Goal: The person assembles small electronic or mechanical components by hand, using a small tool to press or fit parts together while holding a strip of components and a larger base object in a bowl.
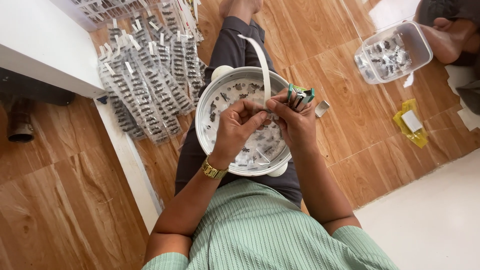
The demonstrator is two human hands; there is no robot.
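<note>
Hands meet over a round white plastic bowl (pixel 210 100): left hand (pixel 235 127) and right hand (pixel 295 122) pinch a long white paper strip (pixel 260 60) that curves upright; the right also grips a green stapler (pixel 301 96).

One head-worn camera looked steeply down from close above the person's lap, facing the white bowl (pixel 210 100) and the wooden floor (pixel 60 200) around it.

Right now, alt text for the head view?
Seated on a wooden floor, a person's left hand and right hand pinch a white paper strip over a round white plastic bowl of small dark parts; the right also holds a green stapler.
</note>
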